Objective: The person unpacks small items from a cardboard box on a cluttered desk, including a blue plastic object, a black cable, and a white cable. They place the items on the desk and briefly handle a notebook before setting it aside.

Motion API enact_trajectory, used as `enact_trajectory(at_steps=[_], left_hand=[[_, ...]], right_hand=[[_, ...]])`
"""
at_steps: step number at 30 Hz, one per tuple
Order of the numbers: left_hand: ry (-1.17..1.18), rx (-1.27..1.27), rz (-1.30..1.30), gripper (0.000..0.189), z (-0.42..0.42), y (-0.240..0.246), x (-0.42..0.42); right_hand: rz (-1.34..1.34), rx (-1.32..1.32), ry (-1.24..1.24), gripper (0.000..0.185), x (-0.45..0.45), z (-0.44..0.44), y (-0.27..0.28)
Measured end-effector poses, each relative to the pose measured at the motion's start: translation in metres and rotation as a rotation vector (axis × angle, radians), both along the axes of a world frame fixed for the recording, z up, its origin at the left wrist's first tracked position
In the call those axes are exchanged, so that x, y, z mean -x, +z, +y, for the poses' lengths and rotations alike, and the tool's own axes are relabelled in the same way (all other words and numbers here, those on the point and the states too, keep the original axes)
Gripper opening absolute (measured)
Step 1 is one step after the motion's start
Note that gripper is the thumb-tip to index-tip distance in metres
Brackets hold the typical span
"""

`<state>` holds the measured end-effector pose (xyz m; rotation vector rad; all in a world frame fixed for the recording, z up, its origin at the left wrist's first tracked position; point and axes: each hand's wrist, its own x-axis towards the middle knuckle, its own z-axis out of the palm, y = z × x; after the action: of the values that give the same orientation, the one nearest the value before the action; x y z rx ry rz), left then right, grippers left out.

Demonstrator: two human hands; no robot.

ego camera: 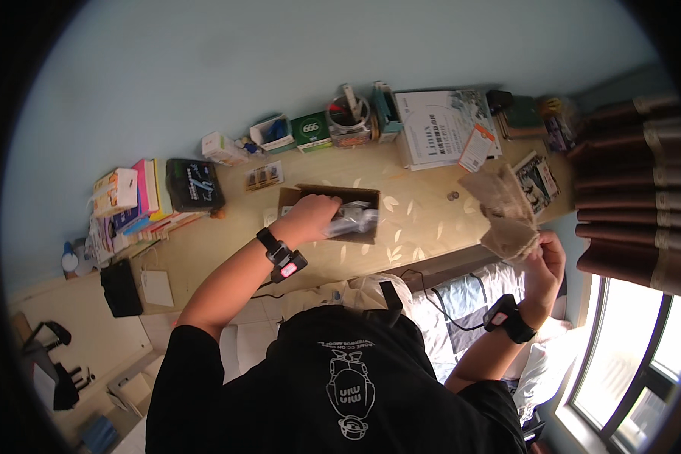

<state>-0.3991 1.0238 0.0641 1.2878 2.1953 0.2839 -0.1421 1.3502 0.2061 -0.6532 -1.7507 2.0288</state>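
My left hand (309, 217) reaches into an open cardboard box (369, 234) on the desk. Inside the box, a clear plastic-wrapped item (353, 218) lies against that hand. My fingertips there are partly hidden, so whether they grip anything cannot be told. Off to the right, my right hand (546, 262) pinches the lower end of a crumpled tan sheet (502, 218), either packing paper or cloth. The sheet hangs in the air over the desk's right front edge. Each wrist wears a black strap with a small device.
Along the wall stand stacked books (147, 190), a black case (194, 184), a green box (311, 131), a pen holder (349, 122) and a Linux textbook (437, 130). A small card pack (264, 176) lies behind the cardboard box. Brown curtains (624, 198) hang at the right, above a window.
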Motion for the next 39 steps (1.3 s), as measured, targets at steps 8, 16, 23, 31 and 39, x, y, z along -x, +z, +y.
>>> enact_trajectory(at_steps=[8,16,23,31,39], left_hand=[[0.039,0.238,-0.041,0.015,0.011,-0.061,0.007],[0.188,-0.203,0.096,0.037,-0.035,0.017,-0.017],[1.054,0.074,-1.287,0.067,-0.097,0.028,-0.050],[1.425,-0.272,-1.447,0.060,-0.091,-0.028,-0.047],[1.539,-0.488,-1.426,0.025,-0.081,-0.063,-0.046]], right_hand=[[-0.054,0.061,0.047,0.015,-0.004,-0.005,-0.012],[-0.254,-0.063,0.020,0.014,0.005,0.001,-0.040],[-0.527,-0.536,0.207,0.028,0.037,-0.078,-0.162],[-0.663,-0.579,-0.030,0.054,0.082,-0.005,-0.193],[-0.698,-0.051,-0.283,0.038,0.147,0.070,-0.215]])
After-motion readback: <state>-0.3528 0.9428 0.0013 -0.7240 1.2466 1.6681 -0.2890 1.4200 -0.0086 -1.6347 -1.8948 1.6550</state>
